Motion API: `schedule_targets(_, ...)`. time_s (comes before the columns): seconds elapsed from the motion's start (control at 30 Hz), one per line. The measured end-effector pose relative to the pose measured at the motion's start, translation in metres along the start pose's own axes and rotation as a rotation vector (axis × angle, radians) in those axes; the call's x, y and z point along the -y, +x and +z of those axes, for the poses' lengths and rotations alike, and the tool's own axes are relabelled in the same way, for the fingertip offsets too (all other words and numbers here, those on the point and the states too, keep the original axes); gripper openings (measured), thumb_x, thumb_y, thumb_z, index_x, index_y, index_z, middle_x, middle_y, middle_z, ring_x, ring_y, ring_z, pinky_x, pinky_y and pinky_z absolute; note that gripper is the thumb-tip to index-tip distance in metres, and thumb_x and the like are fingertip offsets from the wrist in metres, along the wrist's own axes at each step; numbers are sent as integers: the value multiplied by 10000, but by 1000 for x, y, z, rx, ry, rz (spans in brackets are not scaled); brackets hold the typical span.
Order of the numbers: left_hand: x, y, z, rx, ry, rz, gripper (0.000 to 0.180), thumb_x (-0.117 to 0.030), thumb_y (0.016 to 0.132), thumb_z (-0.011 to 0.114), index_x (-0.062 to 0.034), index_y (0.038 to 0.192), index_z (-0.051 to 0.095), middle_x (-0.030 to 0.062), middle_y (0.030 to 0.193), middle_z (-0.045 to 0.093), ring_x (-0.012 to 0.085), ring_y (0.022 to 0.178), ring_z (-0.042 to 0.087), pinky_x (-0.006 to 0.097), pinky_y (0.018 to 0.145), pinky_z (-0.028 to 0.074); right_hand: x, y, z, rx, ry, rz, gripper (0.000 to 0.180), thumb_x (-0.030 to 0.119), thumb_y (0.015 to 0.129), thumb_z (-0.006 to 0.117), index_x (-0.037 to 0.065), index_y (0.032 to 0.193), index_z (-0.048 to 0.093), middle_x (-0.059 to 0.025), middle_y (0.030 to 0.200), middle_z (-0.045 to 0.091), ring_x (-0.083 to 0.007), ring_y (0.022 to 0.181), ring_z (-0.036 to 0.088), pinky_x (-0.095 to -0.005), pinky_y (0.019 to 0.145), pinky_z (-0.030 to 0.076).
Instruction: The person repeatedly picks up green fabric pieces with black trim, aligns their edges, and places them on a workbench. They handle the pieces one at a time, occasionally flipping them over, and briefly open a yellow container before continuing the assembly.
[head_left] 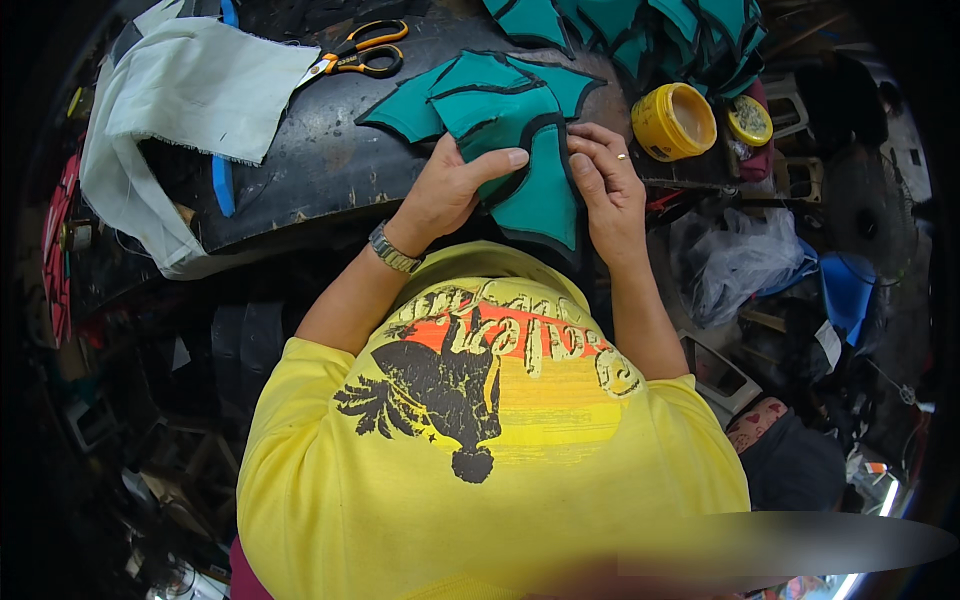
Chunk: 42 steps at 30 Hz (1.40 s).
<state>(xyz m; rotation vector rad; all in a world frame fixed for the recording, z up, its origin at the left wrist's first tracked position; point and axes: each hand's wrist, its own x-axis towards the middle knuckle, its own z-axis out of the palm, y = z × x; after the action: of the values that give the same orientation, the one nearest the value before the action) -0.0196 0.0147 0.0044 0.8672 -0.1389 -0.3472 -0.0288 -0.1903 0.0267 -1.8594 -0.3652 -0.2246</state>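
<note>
A teal fabric piece with black edging is held up over the near edge of the dark worktable. My left hand is closed on its left side, thumb lying on top and the other fingers hidden beneath. On the opposite side, my right hand has its bent fingers and thumb at the black edge, apparently pinching it. More teal pieces of the same kind lie on the table just beyond, partly under the held one.
Orange-handled scissors and off-white cloth lie on the worktable at left, near a blue strip. At right stand a yellow tub and its lid. A teal pile sits behind; a plastic bag hangs lower.
</note>
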Motion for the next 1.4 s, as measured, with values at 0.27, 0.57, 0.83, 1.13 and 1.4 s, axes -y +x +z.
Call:
schedule_targets(0.27, 1, -1, 1, -1, 6, 8, 431, -37, 915, 684, -61, 1326, 556, 56, 1236, 661, 162, 1126, 632, 334, 962, 525, 1, 1, 11, -20, 642, 367, 272, 74, 922, 705, -42, 1168, 694, -74, 1240, 605, -166, 1163, 567, -278, 1019, 433)
schedule_targets(0.57, 3, 0, 2, -3, 30, 36, 398, -36, 924, 680, -44, 1308, 577, 58, 1234, 671, 154, 1121, 637, 319, 960, 523, 4, 0, 17, -121, 547, 239, 342, 50, 905, 714, -11, 1240, 683, -77, 1251, 606, -162, 1143, 579, -276, 1020, 437)
schedule_targets(0.83, 10, -1, 11, 42, 296, 198, 273, -67, 969, 654, -21, 1237, 633, 26, 1182, 683, 97, 1054, 624, 268, 929, 511, 11, -3, 14, -72, -536, -200, 528, 364, 935, 678, 53, 1357, 610, -151, 1320, 549, -321, 1241, 490, -466, 1065, 375)
schedule_targets(1.13, 19, 0, 10, 49, 229, 179, 335, -136, 1020, 610, -35, 1336, 564, 23, 1254, 639, 90, 1116, 582, 266, 957, 485, 9, -5, 13, -67, -910, -322, 569, 487, 902, 662, 169, 1372, 611, -134, 1385, 500, -337, 1302, 439, -596, 1102, 268)
schedule_targets(1.4, 3, 7, 20, -9, 241, 292, 393, -170, 1014, 628, -4, 1359, 539, 32, 1293, 611, 95, 1161, 542, 287, 1008, 453, 23, 6, 17, 0, -266, -323, 1000, 131, 653, 907, 59, 1502, 383, -195, 1430, 450, -353, 1311, 477, -428, 1089, 396)
